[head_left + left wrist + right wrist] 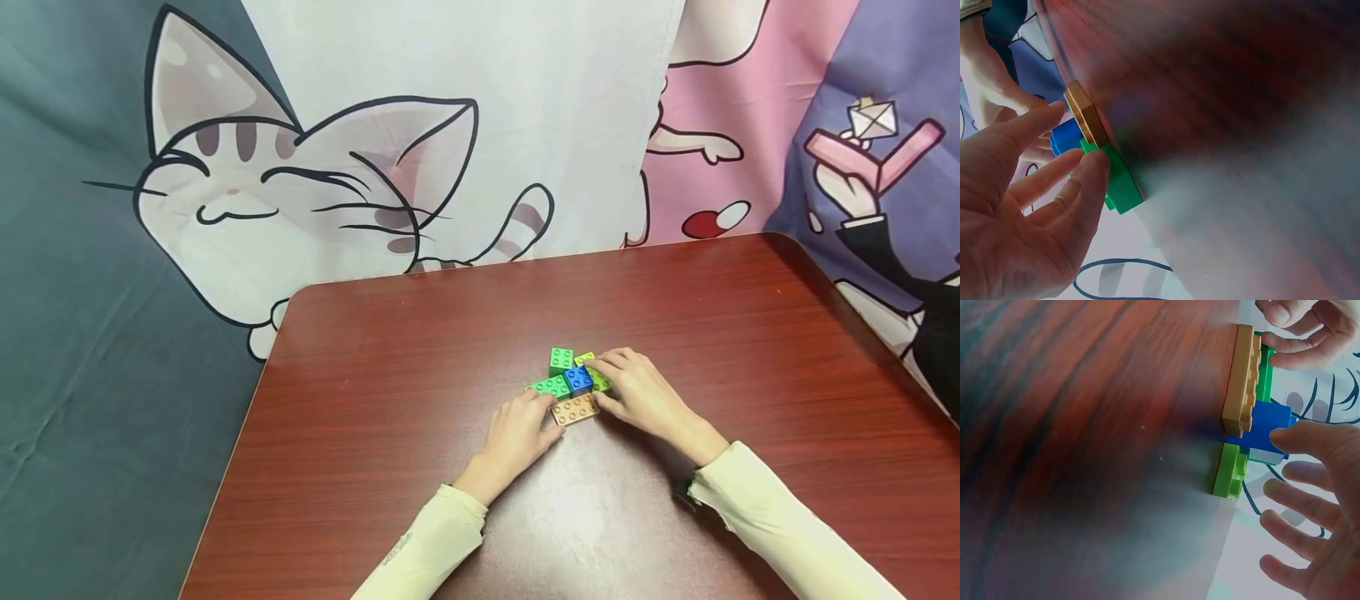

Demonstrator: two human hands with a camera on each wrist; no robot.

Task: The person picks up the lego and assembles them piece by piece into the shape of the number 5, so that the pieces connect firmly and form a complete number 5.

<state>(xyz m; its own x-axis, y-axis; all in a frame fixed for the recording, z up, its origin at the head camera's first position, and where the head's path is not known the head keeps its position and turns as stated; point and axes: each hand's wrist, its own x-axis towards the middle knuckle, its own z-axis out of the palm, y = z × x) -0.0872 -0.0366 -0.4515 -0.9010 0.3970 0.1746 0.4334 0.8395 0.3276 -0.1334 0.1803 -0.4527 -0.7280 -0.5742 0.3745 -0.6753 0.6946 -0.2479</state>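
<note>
A tan brick (575,409) lies nearest the person, its studs facing up. Behind it are a blue brick (578,379), a long green brick (551,387) and a lime brick (600,381). At the left end of the cluster is my left hand (516,432), its fingertips right at the long green brick and its thumb near the tan one. My right hand (639,395) is on the right side, partly covering the lime brick. In the right wrist view its fingers are spread, with the thumb tip overlapping the blue brick (1266,425).
A square green brick (561,360) and a yellow-green brick (584,358) stand at the back of the cluster. The reddish-brown table (390,358) extends around the bricks. Cloth with cartoon prints (585,108) hangs behind its far edge.
</note>
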